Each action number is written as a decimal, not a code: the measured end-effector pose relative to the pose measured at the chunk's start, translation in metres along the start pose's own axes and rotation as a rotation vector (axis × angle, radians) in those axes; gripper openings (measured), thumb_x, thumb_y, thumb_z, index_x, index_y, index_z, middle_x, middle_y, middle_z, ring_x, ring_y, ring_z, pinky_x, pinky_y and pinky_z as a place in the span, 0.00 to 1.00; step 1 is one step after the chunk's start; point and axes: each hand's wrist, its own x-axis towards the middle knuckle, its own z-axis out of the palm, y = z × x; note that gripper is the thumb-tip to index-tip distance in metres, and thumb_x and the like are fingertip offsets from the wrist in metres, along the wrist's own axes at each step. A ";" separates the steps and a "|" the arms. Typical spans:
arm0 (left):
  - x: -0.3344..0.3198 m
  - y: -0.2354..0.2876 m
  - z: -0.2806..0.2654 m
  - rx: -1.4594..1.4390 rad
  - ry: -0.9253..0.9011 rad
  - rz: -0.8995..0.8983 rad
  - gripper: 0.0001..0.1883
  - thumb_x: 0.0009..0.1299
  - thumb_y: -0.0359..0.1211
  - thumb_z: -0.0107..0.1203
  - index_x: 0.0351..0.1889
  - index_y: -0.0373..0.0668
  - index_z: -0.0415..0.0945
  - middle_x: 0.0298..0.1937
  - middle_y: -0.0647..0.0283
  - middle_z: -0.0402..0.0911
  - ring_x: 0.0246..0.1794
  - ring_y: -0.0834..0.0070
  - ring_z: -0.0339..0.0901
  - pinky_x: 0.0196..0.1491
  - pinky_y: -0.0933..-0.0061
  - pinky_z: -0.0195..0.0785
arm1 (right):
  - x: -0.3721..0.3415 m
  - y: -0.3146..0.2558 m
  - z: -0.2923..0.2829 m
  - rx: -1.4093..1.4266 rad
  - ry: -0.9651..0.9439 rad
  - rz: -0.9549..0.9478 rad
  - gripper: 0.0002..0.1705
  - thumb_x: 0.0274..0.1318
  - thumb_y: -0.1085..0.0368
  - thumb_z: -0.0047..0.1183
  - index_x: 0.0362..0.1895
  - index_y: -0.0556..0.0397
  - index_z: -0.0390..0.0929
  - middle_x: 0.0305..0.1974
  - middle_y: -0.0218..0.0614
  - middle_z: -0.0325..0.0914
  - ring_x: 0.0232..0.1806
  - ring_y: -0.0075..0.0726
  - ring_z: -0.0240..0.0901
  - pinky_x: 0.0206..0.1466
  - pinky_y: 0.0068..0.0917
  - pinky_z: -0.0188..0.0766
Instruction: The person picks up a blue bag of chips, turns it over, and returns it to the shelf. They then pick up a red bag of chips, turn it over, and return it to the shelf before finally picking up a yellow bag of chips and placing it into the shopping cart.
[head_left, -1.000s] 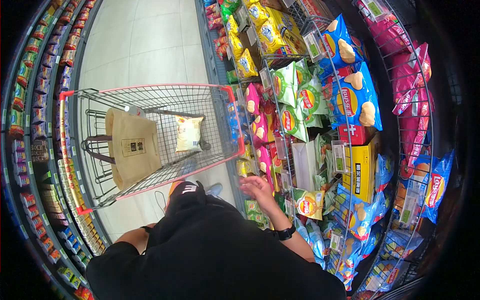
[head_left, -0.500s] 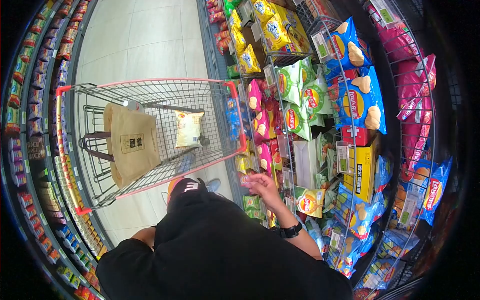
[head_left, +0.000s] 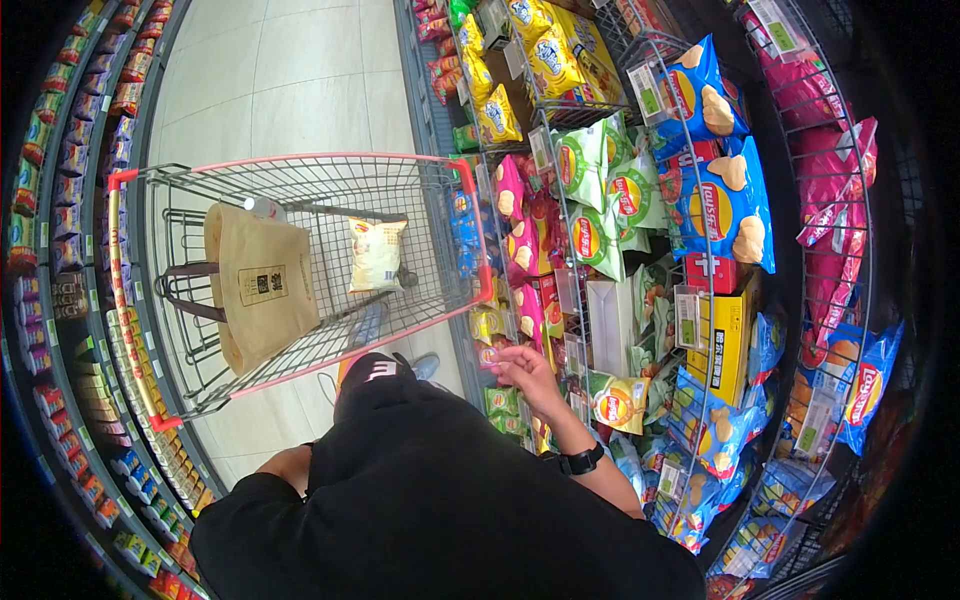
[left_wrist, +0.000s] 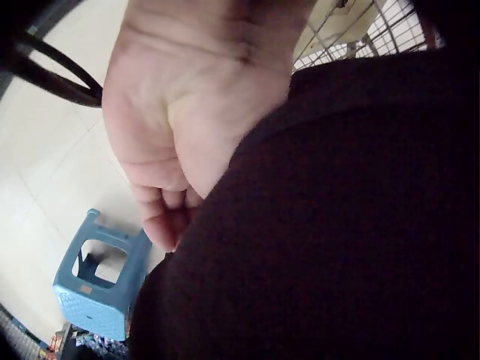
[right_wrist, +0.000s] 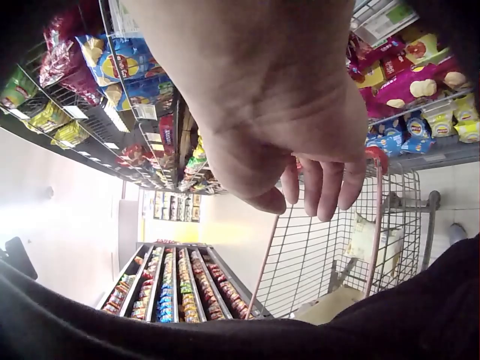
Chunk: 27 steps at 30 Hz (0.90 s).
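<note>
My right hand point(head_left: 530, 378) is stretched out beside the lower snack shelf, fingers loosely bent, holding nothing. In the right wrist view the same hand point(right_wrist: 285, 142) hangs with its fingers slightly spread, overlapping the shopping cart point(right_wrist: 379, 225). The left hand point(left_wrist: 187, 112) hangs against dark clothing in its wrist view, fingers loosely curled and partly covered by the cloth; from the head only that forearm shows. In the cart point(head_left: 310, 160) stand a tan paper bag point(head_left: 262, 335) with dark handles and a clear bottle point(head_left: 264, 207). A pale yellow snack bag point(head_left: 376, 256) lies flat nearby.
Wire racks on the right hold green chip bags point(head_left: 592, 165), blue chip bags point(head_left: 735, 215), pink bags point(head_left: 840, 165) and a yellow box point(head_left: 728, 345). Shelves of packaged snacks point(head_left: 75, 200) line the left. A blue plastic stool point(left_wrist: 101, 277) stands on the tiled floor point(head_left: 300, 60).
The right hand has shifted slightly right in the head view, its fingers still loosely bent. The cart appears slightly higher in the picture, with the same things in it.
</note>
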 end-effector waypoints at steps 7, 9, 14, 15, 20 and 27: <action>0.000 0.002 0.000 0.004 -0.008 -0.004 0.16 0.70 0.39 0.48 0.50 0.41 0.75 0.50 0.55 0.78 0.50 0.63 0.74 0.52 0.65 0.64 | 0.002 -0.003 0.000 0.002 0.002 0.004 0.12 0.60 0.69 0.50 0.49 0.55 0.73 0.49 0.35 0.78 0.46 0.29 0.76 0.48 0.27 0.72; 0.000 0.002 0.000 0.006 -0.011 -0.007 0.16 0.70 0.39 0.48 0.50 0.41 0.75 0.50 0.55 0.77 0.51 0.63 0.74 0.52 0.66 0.64 | 0.003 -0.002 -0.001 0.001 -0.006 -0.002 0.12 0.60 0.70 0.50 0.49 0.55 0.73 0.49 0.35 0.78 0.47 0.29 0.76 0.48 0.27 0.72; 0.000 0.004 -0.001 0.009 -0.013 -0.005 0.16 0.71 0.39 0.47 0.51 0.41 0.75 0.52 0.56 0.77 0.52 0.64 0.73 0.54 0.66 0.63 | 0.003 -0.004 -0.001 -0.001 -0.006 0.003 0.12 0.61 0.70 0.50 0.49 0.54 0.73 0.49 0.35 0.78 0.47 0.29 0.76 0.48 0.26 0.71; 0.000 0.004 -0.001 0.010 -0.014 -0.005 0.16 0.71 0.39 0.47 0.51 0.41 0.75 0.52 0.56 0.77 0.52 0.64 0.73 0.54 0.66 0.63 | 0.003 -0.004 -0.001 0.000 -0.006 0.001 0.12 0.61 0.70 0.50 0.49 0.54 0.73 0.49 0.35 0.78 0.47 0.29 0.76 0.49 0.26 0.71; 0.003 0.006 -0.002 0.025 -0.026 -0.003 0.17 0.71 0.40 0.47 0.52 0.42 0.75 0.53 0.57 0.77 0.53 0.65 0.73 0.55 0.66 0.63 | 0.003 -0.002 -0.003 0.000 0.002 -0.004 0.12 0.60 0.69 0.50 0.49 0.54 0.73 0.49 0.35 0.78 0.47 0.30 0.76 0.48 0.26 0.70; 0.005 0.007 -0.004 0.045 -0.048 -0.001 0.18 0.72 0.40 0.46 0.53 0.42 0.75 0.55 0.57 0.77 0.54 0.67 0.72 0.57 0.67 0.62 | 0.002 0.006 -0.004 0.019 -0.003 -0.025 0.13 0.60 0.68 0.51 0.49 0.54 0.72 0.48 0.35 0.78 0.47 0.31 0.77 0.48 0.27 0.70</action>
